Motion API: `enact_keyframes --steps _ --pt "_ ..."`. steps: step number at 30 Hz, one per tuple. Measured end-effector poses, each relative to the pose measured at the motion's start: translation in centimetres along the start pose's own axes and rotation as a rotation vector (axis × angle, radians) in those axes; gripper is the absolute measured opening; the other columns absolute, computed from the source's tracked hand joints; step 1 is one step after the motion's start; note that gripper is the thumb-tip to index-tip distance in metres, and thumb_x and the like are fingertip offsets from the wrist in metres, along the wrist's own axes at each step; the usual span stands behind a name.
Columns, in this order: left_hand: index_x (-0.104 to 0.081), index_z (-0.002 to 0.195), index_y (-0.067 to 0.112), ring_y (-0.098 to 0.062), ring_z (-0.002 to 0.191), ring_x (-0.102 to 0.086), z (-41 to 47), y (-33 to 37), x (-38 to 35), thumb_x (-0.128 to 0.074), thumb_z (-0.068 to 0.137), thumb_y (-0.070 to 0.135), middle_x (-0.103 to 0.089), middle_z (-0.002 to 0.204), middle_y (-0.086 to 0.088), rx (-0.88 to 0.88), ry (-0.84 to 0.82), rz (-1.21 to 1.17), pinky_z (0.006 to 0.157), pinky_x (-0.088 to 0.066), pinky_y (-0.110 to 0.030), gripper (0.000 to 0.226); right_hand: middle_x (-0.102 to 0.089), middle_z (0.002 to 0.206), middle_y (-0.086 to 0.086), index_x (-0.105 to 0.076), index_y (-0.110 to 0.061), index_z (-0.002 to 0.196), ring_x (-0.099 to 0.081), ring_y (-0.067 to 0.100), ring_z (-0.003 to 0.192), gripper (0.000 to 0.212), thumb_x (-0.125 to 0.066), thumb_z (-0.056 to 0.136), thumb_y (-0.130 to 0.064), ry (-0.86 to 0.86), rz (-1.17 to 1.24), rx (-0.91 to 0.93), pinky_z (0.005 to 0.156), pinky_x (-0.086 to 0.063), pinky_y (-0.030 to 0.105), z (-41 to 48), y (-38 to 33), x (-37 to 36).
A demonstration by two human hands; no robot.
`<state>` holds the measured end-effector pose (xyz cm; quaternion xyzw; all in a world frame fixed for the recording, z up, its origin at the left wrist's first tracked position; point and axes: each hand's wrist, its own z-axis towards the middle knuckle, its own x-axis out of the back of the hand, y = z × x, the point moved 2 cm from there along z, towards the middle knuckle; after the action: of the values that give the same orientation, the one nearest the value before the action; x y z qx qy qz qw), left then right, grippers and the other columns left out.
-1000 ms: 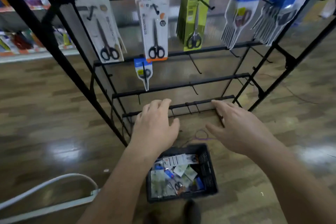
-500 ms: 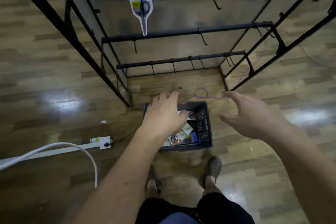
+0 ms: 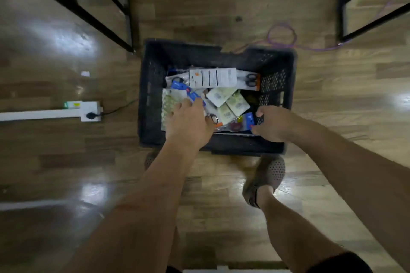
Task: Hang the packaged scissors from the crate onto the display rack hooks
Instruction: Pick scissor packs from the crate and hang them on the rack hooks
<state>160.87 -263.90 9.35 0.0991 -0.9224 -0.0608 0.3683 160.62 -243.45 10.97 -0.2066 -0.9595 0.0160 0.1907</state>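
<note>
The packaged scissors (image 3: 221, 95) lie heaped in the crate (image 3: 153, 86) on the floor, just in front of the rack (image 3: 93, 15). The left hand (image 3: 188, 124) bends its fingers onto a blue-topped packet (image 3: 195, 96) near the crate's left wall. The right hand (image 3: 274, 124) curls by a second blue packet (image 3: 241, 121) at the near right corner. I cannot tell whether either hand actually pinches. Better to lift one packet by its card top, leaving the hanging hole free.

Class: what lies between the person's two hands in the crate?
Head view: between the left hand and right hand lie pale green card packs and a blue-topped scissors pack, loose inside the crate.
</note>
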Motion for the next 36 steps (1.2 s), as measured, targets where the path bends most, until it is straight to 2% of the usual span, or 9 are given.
enact_keyframes --steps 4,8,14,17,21,23,27,34,36 --pt "-0.038 0.15 0.022 -0.036 0.127 -0.052 10.3 -2.7 -10.9 -0.055 0.099 0.039 -0.054 0.14 -0.012 0.137 -0.159 -0.129 0.101 -0.05 -0.046 0.057 -0.059 0.081 0.007 -0.057 -0.009 0.082 -0.055 0.022 0.069 0.031 -0.072 0.085 -0.036 -0.096 0.163 -0.092 0.069 -0.043 0.033 16.8 2.4 -8.0" --pt "-0.041 0.146 0.02 -0.035 0.121 -0.059 17.9 -4.8 -18.4 -0.06 0.098 0.041 -0.059 0.137 -0.012 0.222 -0.22 -0.308 0.102 -0.051 -0.044 0.056 -0.068 0.104 0.008 -0.07 -0.008 0.109 -0.065 0.025 0.088 0.037 -0.073 0.081 -0.03 -0.027 0.445 -0.165 0.073 -0.05 0.032 27.5 3.5 -13.2" --pt "-0.056 0.135 0.009 -0.022 0.099 -0.056 23.6 -6.7 -22.6 -0.067 0.099 0.031 -0.064 0.128 -0.009 0.374 -0.196 -0.633 0.076 -0.041 -0.026 0.044 -0.07 0.097 0.018 -0.062 -0.008 0.099 -0.062 0.03 0.077 0.023 -0.07 0.092 -0.028 0.071 0.679 -0.064 0.059 -0.045 0.036 33.6 0.8 -15.6" --pt "-0.06 0.116 0.007 -0.029 0.091 -0.06 23.5 -8.0 -22.4 -0.06 0.097 0.025 -0.065 0.109 -0.016 0.331 -0.051 -0.552 0.068 -0.039 -0.029 0.026 -0.069 0.101 0.011 -0.06 -0.014 0.099 -0.064 0.028 0.091 0.016 -0.065 0.09 -0.026 0.304 0.586 0.06 0.07 -0.047 0.033 34.3 -0.9 -16.2" --pt "-0.038 0.141 0.012 -0.036 0.126 -0.049 23.0 -10.3 -19.0 -0.065 0.093 0.029 -0.051 0.136 -0.015 0.356 0.356 -0.284 0.096 -0.048 -0.045 0.058 -0.06 0.113 0.001 -0.046 -0.016 0.131 -0.061 0.022 0.097 0.047 -0.068 0.09 -0.023 0.253 0.526 0.316 0.081 -0.049 0.033 33.7 -5.1 -17.0" --pt "-0.012 0.158 0.015 -0.037 0.145 -0.029 23.8 -11.6 -18.0 -0.07 0.091 0.027 -0.025 0.16 -0.017 0.53 0.279 -0.375 0.115 -0.037 -0.05 0.09 -0.058 0.116 0.003 -0.037 -0.014 0.14 -0.062 0.024 0.099 0.061 -0.069 0.088 -0.02 0.239 0.566 0.327 0.082 -0.051 0.036 33.5 -6.9 -17.3" --pt "-0.002 0.162 0.02 -0.041 0.143 -0.037 24.8 -13.3 -18.8 -0.066 0.096 0.019 -0.02 0.165 -0.015 0.715 0.114 -0.508 0.11 -0.042 -0.047 0.093 -0.057 0.108 0.006 -0.04 -0.013 0.133 -0.06 0.027 0.093 0.054 -0.069 0.088 -0.023 0.486 0.502 0.216 0.073 -0.049 0.038 33.2 -9.0 -17.4" --pt "-0.035 0.149 0.015 -0.035 0.128 -0.055 24.7 -15.3 -19.8 -0.067 0.091 0.033 -0.052 0.145 -0.015 0.583 0.137 -0.503 0.098 -0.049 -0.039 0.069 -0.069 0.116 0.003 -0.064 -0.014 0.128 -0.064 0.021 0.109 0.03 -0.062 0.1 -0.026 -0.053 0.832 0.157 0.076 -0.05 0.024 34.4 -12.8 -22.5" --pt "-0.044 0.144 0.016 -0.034 0.124 -0.059 24.6 -15.4 -19.6 -0.065 0.091 0.031 -0.058 0.14 -0.012 0.564 0.135 -0.572 0.098 -0.052 -0.039 0.059 -0.071 0.101 0.001 -0.069 -0.017 0.112 -0.067 0.017 0.093 0.017 -0.066 0.098 -0.024 -0.09 0.863 0.179 0.072 -0.052 0.023 34.5 -12.4 -23.0"
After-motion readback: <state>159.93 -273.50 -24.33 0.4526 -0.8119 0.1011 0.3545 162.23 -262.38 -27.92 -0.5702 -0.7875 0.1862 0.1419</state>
